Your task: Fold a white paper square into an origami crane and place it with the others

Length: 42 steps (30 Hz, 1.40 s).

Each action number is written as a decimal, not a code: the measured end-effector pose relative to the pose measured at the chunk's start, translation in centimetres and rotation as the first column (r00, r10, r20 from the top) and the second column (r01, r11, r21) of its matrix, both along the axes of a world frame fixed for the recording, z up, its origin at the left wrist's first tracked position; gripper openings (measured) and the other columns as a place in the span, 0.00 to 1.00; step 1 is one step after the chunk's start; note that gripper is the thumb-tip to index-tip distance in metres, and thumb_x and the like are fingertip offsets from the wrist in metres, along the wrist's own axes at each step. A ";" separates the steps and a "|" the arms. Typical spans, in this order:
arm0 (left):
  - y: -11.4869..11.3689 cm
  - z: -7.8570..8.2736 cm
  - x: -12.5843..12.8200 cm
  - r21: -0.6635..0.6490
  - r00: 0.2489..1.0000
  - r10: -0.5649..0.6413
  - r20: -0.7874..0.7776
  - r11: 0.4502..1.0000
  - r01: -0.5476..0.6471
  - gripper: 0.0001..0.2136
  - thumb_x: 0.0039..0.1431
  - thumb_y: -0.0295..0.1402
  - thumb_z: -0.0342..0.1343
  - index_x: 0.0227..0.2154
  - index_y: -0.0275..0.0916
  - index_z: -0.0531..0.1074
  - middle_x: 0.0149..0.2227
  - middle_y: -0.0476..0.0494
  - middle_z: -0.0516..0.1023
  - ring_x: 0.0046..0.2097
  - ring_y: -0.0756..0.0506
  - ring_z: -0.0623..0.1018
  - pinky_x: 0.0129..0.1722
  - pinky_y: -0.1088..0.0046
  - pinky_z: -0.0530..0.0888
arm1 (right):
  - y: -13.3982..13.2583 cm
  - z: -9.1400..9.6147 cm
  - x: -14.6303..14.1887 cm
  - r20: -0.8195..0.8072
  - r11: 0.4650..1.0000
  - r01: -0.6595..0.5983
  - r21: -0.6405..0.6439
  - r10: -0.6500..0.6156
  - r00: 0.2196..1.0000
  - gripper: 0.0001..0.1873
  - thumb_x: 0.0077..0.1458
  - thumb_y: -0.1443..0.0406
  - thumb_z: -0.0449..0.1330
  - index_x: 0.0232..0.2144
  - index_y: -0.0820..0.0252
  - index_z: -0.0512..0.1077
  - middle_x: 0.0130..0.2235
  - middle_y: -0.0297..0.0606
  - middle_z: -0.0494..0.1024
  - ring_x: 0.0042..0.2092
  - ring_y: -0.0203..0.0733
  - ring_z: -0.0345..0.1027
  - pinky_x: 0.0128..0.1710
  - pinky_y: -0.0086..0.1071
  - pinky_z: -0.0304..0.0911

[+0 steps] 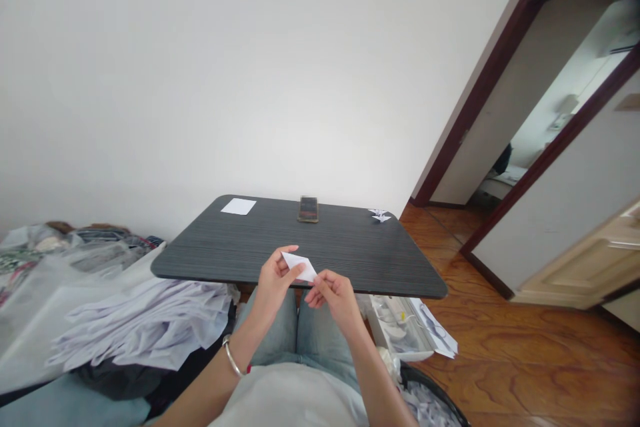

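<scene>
A small piece of folded white paper (303,266), roughly diamond-shaped, is held up just over the near edge of the dark table (240,247). My left hand (277,275) grips its left part, thumb pressed on the front face and fingers behind. At its lower right corner, my right hand (334,293) pinches the paper between thumb and forefinger. On the table's far left lies a flat white sheet (239,206). Small folded paper figures (380,215) rest near the far right corner.
A phone-like dark device (309,209) stands at the table's back, by the white wall. Left of the table are piled white cloths (150,320). Below on the right sit an open white box (400,327) and a dark-rimmed container of paper pieces (433,403).
</scene>
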State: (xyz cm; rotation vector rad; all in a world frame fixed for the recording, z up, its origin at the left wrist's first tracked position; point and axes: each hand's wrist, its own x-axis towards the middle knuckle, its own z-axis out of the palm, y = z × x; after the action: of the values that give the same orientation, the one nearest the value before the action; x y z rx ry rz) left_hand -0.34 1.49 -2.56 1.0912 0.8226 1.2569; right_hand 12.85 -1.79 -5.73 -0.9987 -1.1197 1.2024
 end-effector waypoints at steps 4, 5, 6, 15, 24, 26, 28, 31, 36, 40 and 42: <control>-0.1 -0.3 -0.1 -0.018 0.999 -0.035 -0.028 0.999 0.034 0.26 0.39 0.33 0.65 0.44 0.35 0.64 0.26 0.48 0.79 0.27 0.49 0.78 0.30 0.73 0.75 | 0.0 0.2 0.0 -0.010 0.998 0.066 0.022 -0.065 0.998 0.20 0.46 0.50 0.61 0.21 0.61 0.68 0.19 0.36 0.77 0.17 0.33 0.67 0.18 0.24 0.61; -0.1 -0.3 -0.1 -0.011 0.999 -0.023 -0.042 1.000 0.023 0.27 0.40 0.32 0.65 0.45 0.35 0.64 0.25 0.49 0.78 0.26 0.49 0.77 0.31 0.73 0.75 | 0.0 0.2 0.0 -0.010 0.997 0.066 0.026 -0.066 0.998 0.20 0.46 0.50 0.61 0.21 0.61 0.68 0.19 0.36 0.77 0.18 0.33 0.67 0.18 0.24 0.62; -0.1 -0.2 -0.2 -0.002 0.998 -0.011 -0.054 1.000 0.011 0.28 0.40 0.33 0.65 0.47 0.35 0.63 0.24 0.50 0.78 0.26 0.49 0.77 0.31 0.73 0.76 | 0.0 0.2 0.0 -0.012 0.998 0.062 0.029 -0.062 0.998 0.20 0.46 0.49 0.60 0.21 0.61 0.67 0.19 0.37 0.78 0.18 0.33 0.68 0.18 0.24 0.62; 0.1 0.1 -0.7 0.045 0.996 0.033 -0.089 0.999 -0.029 0.33 0.44 0.36 0.62 0.54 0.33 0.58 0.24 0.50 0.78 0.25 0.49 0.78 0.30 0.74 0.75 | 0.1 0.4 0.4 -0.092 0.994 0.097 0.058 -0.091 0.992 0.19 0.47 0.52 0.61 0.34 0.61 0.71 0.27 0.38 0.79 0.24 0.36 0.72 0.20 0.25 0.65; 0.0 0.0 -0.6 0.039 0.996 -0.003 -0.090 0.999 0.006 0.29 0.44 0.38 0.62 0.50 0.33 0.63 0.22 0.51 0.76 0.25 0.49 0.76 0.27 0.75 0.75 | -0.1 0.2 0.5 -0.027 0.986 0.100 0.132 -0.098 0.995 0.13 0.48 0.58 0.61 0.35 0.59 0.71 0.26 0.32 0.74 0.26 0.35 0.70 0.21 0.25 0.65; 0.0 -0.1 -0.5 0.037 0.995 -0.023 -0.098 0.999 0.026 0.29 0.44 0.38 0.62 0.49 0.34 0.64 0.21 0.52 0.75 0.25 0.49 0.76 0.25 0.75 0.75 | 0.0 0.2 0.6 -0.032 0.988 0.083 0.129 -0.079 0.996 0.13 0.47 0.59 0.62 0.35 0.59 0.71 0.26 0.32 0.74 0.26 0.35 0.70 0.21 0.24 0.64; -0.1 -0.2 -0.5 0.034 0.992 -0.052 -0.115 0.998 0.057 0.28 0.44 0.38 0.62 0.49 0.34 0.64 0.20 0.53 0.74 0.26 0.48 0.76 0.24 0.76 0.74 | -0.1 0.3 0.5 -0.046 0.989 0.067 0.132 -0.062 0.997 0.13 0.47 0.60 0.62 0.36 0.58 0.70 0.26 0.31 0.74 0.25 0.35 0.69 0.21 0.24 0.63; -0.2 -0.3 -0.4 0.040 0.983 -0.113 -0.142 0.992 0.119 0.27 0.46 0.37 0.61 0.49 0.34 0.63 0.21 0.53 0.73 0.26 0.49 0.76 0.24 0.77 0.73 | -0.1 0.3 0.4 -0.072 0.983 0.078 0.164 -0.067 0.995 0.13 0.48 0.62 0.62 0.37 0.58 0.69 0.24 0.29 0.71 0.23 0.33 0.65 0.21 0.24 0.61; -0.5 -0.1 -0.4 0.053 0.966 -0.183 -0.182 0.979 0.195 0.24 0.48 0.36 0.60 0.48 0.34 0.65 0.22 0.51 0.74 0.26 0.48 0.76 0.24 0.78 0.72 | 0.2 -0.1 0.5 -0.001 0.968 0.105 0.227 -0.107 0.994 0.12 0.49 0.64 0.59 0.39 0.56 0.73 0.25 0.30 0.69 0.24 0.33 0.62 0.22 0.26 0.58; -0.5 -0.2 -0.4 0.064 0.953 -0.222 -0.207 0.969 0.240 0.22 0.49 0.38 0.59 0.46 0.34 0.67 0.24 0.47 0.76 0.26 0.48 0.76 0.24 0.76 0.72 | 0.3 -0.1 0.8 0.124 0.919 0.128 0.372 -0.186 0.975 0.09 0.50 0.67 0.58 0.33 0.55 0.77 0.29 0.34 0.70 0.29 0.36 0.64 0.25 0.27 0.59; -0.3 -0.4 -0.4 0.069 0.949 -0.235 -0.209 0.965 0.254 0.21 0.50 0.39 0.58 0.45 0.34 0.67 0.22 0.48 0.75 0.24 0.49 0.75 0.24 0.77 0.72 | 0.3 -0.1 1.0 0.161 0.908 0.102 0.407 -0.181 0.970 0.08 0.50 0.68 0.57 0.29 0.55 0.77 0.28 0.35 0.70 0.29 0.36 0.64 0.25 0.27 0.59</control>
State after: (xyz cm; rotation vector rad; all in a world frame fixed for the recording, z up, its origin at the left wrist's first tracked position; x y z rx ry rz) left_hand -0.71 1.15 -2.97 1.3689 0.7553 0.9967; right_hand 13.83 -1.52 -5.81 -0.8764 -1.3555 0.7283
